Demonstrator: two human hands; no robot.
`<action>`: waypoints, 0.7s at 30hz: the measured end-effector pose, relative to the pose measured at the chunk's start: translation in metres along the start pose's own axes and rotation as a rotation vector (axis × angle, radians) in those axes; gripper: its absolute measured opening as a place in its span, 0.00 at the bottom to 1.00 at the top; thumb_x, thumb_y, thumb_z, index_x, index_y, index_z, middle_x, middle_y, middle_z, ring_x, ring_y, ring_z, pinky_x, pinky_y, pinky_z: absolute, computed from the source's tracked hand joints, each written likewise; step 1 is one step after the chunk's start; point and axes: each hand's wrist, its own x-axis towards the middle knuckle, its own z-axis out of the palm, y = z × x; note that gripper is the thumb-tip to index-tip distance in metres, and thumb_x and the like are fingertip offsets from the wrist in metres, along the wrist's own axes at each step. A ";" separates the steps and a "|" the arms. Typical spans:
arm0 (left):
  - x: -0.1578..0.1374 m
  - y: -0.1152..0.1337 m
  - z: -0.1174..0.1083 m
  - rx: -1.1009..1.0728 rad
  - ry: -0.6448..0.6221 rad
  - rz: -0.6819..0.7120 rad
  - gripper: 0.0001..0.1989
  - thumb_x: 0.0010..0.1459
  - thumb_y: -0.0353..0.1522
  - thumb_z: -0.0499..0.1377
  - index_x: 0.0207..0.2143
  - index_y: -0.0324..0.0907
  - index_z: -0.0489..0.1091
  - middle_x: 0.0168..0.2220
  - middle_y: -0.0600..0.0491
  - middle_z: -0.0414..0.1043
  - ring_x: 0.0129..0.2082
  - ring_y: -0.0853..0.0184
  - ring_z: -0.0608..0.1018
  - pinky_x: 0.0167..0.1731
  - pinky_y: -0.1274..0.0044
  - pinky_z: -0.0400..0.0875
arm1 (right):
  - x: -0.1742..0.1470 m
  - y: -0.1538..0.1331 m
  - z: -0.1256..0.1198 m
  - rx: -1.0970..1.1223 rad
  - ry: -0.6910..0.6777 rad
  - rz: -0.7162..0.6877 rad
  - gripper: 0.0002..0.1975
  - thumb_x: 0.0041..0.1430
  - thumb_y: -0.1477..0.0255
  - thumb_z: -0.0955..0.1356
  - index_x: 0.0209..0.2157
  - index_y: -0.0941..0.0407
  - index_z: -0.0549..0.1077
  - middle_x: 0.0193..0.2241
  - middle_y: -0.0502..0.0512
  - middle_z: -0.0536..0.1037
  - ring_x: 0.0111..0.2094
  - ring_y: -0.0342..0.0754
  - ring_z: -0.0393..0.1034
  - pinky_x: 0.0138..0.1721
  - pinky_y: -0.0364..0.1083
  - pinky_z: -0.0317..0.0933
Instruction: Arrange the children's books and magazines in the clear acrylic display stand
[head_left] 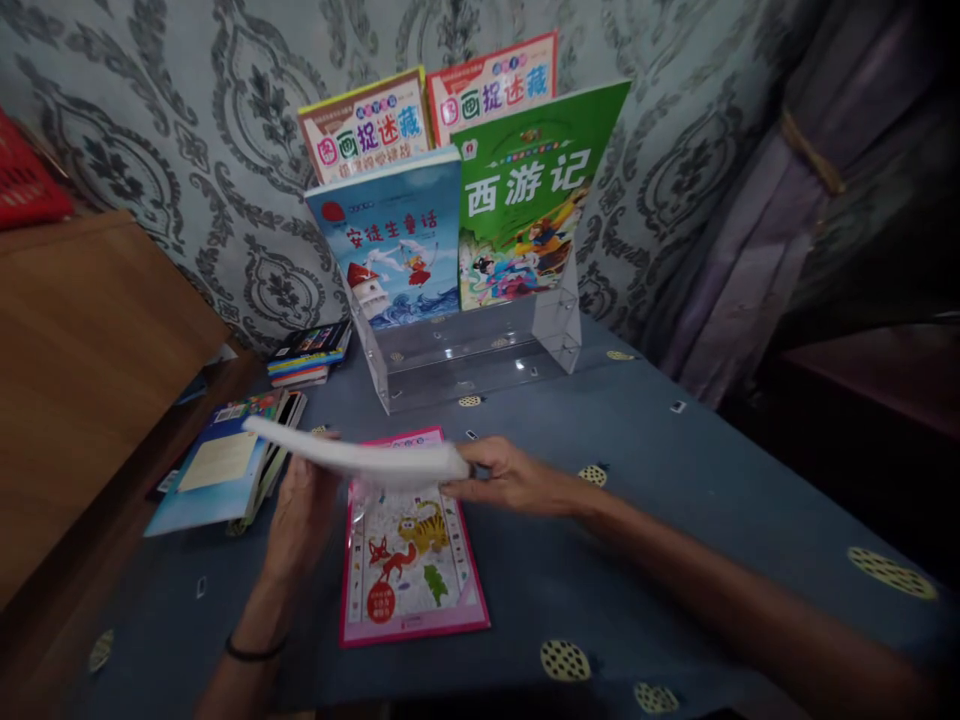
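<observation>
Both my hands grip a book (360, 458), seen edge-on and blurred, with its pale page edges toward me. My left hand (301, 505) is closed under its left part, the fingers partly hidden by it. At the right end, my right hand (504, 478) pinches it between thumb and fingers. Below the held book, a pink-bordered book (412, 570) with a fox and a tiger on its cover lies flat on the table. Behind stands a clear acrylic book rack (469, 350), bearing a blue book (397, 245) and a green book (529, 200) in front.
Two more books, one brown-edged (367, 120) and one red-edged (491, 80), stand in the rack's back row. At left are a stack of small books (307, 355) and a pile topped by a blue book (217, 470). A wooden panel (97, 370) borders the dark blue tablecloth (675, 480).
</observation>
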 end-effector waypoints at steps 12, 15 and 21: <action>-0.042 -0.036 -0.038 0.610 -0.539 0.262 0.11 0.57 0.37 0.64 0.43 0.51 0.81 0.52 0.46 0.77 0.61 0.51 0.70 0.62 0.60 0.61 | -0.051 0.020 0.002 -0.557 -0.305 -0.008 0.37 0.55 0.86 0.64 0.62 0.41 0.64 0.67 0.46 0.60 0.69 0.48 0.49 0.69 0.63 0.39; -0.050 -0.044 -0.039 0.608 -0.527 0.285 0.12 0.57 0.36 0.65 0.45 0.52 0.80 0.52 0.45 0.77 0.62 0.51 0.69 0.62 0.58 0.60 | -0.048 0.010 0.012 -0.503 -0.352 0.040 0.36 0.59 0.82 0.65 0.65 0.42 0.61 0.68 0.46 0.58 0.70 0.48 0.49 0.70 0.61 0.42; -0.052 -0.041 -0.032 0.606 -0.525 0.252 0.10 0.55 0.37 0.66 0.40 0.51 0.81 0.50 0.46 0.78 0.56 0.51 0.74 0.60 0.60 0.63 | 0.019 0.019 0.057 -0.476 -0.270 0.020 0.30 0.71 0.61 0.59 0.69 0.57 0.53 0.69 0.60 0.58 0.70 0.50 0.48 0.69 0.55 0.47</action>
